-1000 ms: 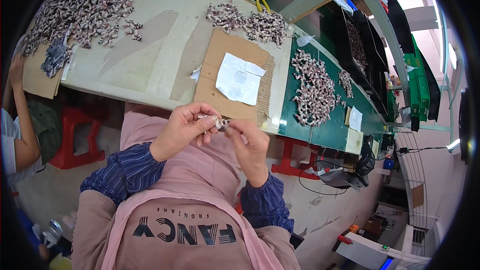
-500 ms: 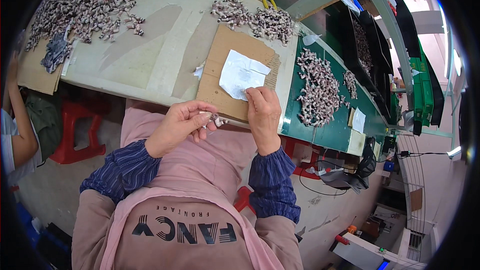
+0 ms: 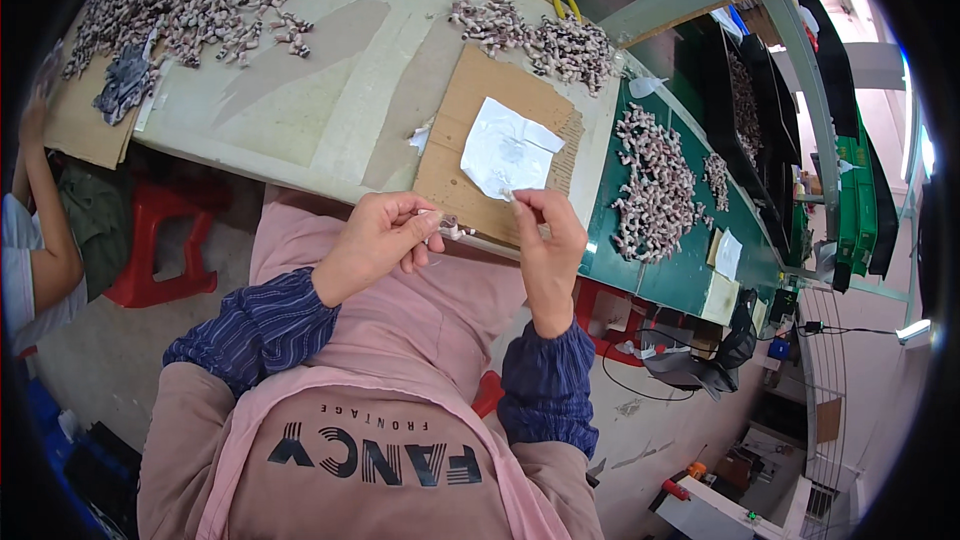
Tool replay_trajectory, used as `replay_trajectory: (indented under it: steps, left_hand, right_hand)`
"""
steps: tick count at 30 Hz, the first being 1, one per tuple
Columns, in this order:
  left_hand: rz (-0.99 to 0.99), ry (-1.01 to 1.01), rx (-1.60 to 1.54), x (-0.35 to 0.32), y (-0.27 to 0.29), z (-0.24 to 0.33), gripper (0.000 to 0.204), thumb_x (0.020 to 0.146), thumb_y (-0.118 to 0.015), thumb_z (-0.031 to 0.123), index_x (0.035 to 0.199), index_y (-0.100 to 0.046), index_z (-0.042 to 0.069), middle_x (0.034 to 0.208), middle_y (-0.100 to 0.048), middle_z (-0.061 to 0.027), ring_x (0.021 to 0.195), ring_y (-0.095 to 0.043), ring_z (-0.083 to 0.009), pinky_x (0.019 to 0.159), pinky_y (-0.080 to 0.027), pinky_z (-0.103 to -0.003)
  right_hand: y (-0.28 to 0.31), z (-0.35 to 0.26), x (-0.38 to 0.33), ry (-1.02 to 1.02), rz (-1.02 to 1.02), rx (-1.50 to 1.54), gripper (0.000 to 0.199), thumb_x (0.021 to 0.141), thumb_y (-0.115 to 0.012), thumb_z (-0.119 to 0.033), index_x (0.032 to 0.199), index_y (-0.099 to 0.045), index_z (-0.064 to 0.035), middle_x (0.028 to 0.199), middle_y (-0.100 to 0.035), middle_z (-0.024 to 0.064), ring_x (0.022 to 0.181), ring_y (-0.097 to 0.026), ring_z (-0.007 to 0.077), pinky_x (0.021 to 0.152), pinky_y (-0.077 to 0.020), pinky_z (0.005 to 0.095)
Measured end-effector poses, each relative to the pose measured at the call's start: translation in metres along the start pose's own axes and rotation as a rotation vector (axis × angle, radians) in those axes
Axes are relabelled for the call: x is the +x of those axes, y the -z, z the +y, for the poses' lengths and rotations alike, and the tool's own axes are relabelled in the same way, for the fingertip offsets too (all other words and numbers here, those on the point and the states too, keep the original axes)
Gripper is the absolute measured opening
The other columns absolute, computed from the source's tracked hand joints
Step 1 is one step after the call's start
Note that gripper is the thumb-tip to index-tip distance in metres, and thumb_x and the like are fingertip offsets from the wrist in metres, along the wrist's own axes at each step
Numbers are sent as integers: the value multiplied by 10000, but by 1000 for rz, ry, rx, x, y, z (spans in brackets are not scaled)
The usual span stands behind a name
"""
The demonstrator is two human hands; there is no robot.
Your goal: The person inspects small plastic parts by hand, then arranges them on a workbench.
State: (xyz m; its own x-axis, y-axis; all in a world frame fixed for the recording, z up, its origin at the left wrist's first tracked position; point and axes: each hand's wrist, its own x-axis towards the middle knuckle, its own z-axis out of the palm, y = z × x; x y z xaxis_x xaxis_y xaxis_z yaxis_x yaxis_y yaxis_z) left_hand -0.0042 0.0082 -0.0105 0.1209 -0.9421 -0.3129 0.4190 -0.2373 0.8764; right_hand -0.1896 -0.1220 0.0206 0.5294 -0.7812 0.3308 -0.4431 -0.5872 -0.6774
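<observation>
My left hand (image 3: 372, 245) is closed in a pinch around a small pale-and-dark figurine (image 3: 452, 228), held just in front of the table's near edge. Part of the figurine is hidden by my thumb and fingers. To its right, my right hand (image 3: 550, 245) has thumb and forefinger drawn together over the cardboard's near right part. Whatever is between those fingertips is too small to make out. Just beyond them a creased white sheet (image 3: 508, 145) with faint grey smudges lies on a flat piece of brown cardboard (image 3: 440, 160).
Heaps of similar small pieces lie at the far left (image 3: 200, 0), beyond the cardboard (image 3: 570, 50) and on the green surface at right (image 3: 650, 185). Yellow-handled pliers (image 3: 567, 2) rest at the back. Another person's arm (image 3: 45, 200) is at far left, near a red stool (image 3: 165, 240).
The whole view has shifted slightly. My right fingertips have drawn off the sheet's near corner, and the figurine in my left hand has turned a little.
</observation>
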Motion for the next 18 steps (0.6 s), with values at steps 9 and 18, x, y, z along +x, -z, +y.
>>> replay_trajectory:
  steps: [9,18]
  left_hand:
    - [2,0,62,0,-4,1,218,1017,-589,202,1024,-667,-1,778,-670,-32,601,-577,-43,491,-457,-196]
    - [-5,-8,95,-4,-5,1,222,1014,-599,230,988,-673,23,742,-644,2,586,-536,-30,496,-413,-188]
  right_hand:
    - [-6,-38,-27,23,-47,142,166,782,-733,63,934,-694,8,889,-667,129,819,-642,279,708,-504,357]
    - [-11,-31,-31,324,-58,-45,196,764,-727,69,947,-692,9,870,-649,131,783,-637,290,654,-507,362]
